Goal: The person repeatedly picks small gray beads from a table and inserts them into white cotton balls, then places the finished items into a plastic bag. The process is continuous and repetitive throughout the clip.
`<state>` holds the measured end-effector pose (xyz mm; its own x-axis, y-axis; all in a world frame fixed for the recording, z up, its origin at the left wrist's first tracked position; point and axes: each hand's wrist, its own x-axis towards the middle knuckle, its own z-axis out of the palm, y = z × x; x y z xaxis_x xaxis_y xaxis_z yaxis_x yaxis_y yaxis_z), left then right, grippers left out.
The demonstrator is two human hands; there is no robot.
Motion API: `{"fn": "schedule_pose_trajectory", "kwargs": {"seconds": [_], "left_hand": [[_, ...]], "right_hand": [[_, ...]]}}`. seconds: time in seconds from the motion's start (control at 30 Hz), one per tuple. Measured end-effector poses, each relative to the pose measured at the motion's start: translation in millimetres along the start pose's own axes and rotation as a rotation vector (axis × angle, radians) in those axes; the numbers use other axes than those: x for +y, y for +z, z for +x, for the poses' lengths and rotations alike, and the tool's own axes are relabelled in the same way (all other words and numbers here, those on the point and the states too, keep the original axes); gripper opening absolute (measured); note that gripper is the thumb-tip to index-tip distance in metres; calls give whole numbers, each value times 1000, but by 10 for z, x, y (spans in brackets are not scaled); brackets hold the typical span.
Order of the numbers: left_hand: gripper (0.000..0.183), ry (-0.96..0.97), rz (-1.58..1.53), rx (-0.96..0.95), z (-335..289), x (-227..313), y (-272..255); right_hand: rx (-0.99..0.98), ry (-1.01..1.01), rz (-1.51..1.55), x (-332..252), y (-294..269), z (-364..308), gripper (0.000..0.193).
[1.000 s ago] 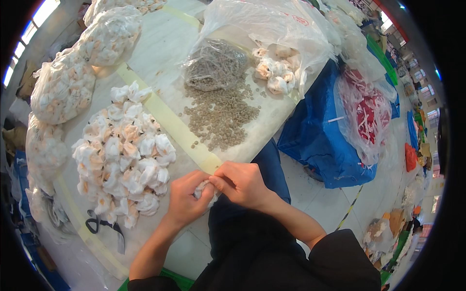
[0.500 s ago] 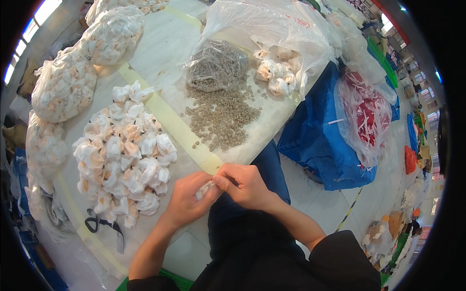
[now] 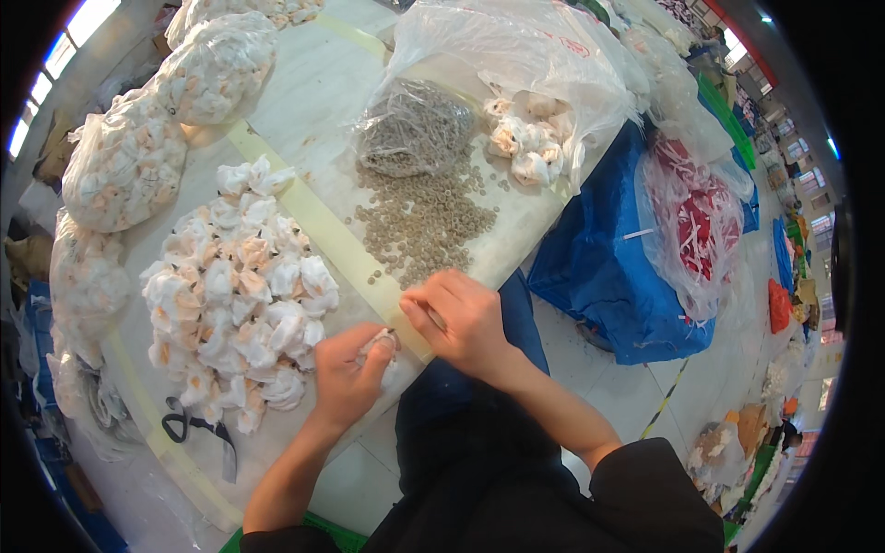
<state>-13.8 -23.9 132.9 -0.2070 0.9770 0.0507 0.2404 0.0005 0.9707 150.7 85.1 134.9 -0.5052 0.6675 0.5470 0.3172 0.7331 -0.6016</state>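
Note:
A white artificial flower head [image 3: 380,345] with a dark tip is gripped between the thumb and fingers of my left hand [image 3: 348,371]. My right hand [image 3: 466,324] hovers at the near edge of the table, apart from the left, its fingers curled and thumb tucked in; whatever they pinch is too small or hidden to make out. Just beyond it spreads a pile of small grey-brown beads [image 3: 417,226], some ring-like. A heap of white and peach flower heads [image 3: 241,290] lies to the left of my left hand.
Behind the loose beads sits a clear bag of beads [image 3: 415,129]. A large clear plastic bag [image 3: 516,46] with flower heads [image 3: 530,138] covers the back right. Filled bags [image 3: 124,170] line the left. A black strap [image 3: 198,429] lies front left; a blue sack [image 3: 608,267] stands at right.
My hands were together around the flower and have separated. The right one moved up toward the beads; the left drew slightly left, still holding the flower.

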Motion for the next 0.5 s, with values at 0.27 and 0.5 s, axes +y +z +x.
{"fn": "schedule_pose_trajectory", "kwargs": {"seconds": [0.27,0.5], "left_hand": [[29,-129,-130,61,-16,10,-3],[30,-89,-94,75,1,-19,9]], "right_hand": [[-93,-180,-299,207,227,245,18],[-133,-218,-378,286,307,265,10]]}}
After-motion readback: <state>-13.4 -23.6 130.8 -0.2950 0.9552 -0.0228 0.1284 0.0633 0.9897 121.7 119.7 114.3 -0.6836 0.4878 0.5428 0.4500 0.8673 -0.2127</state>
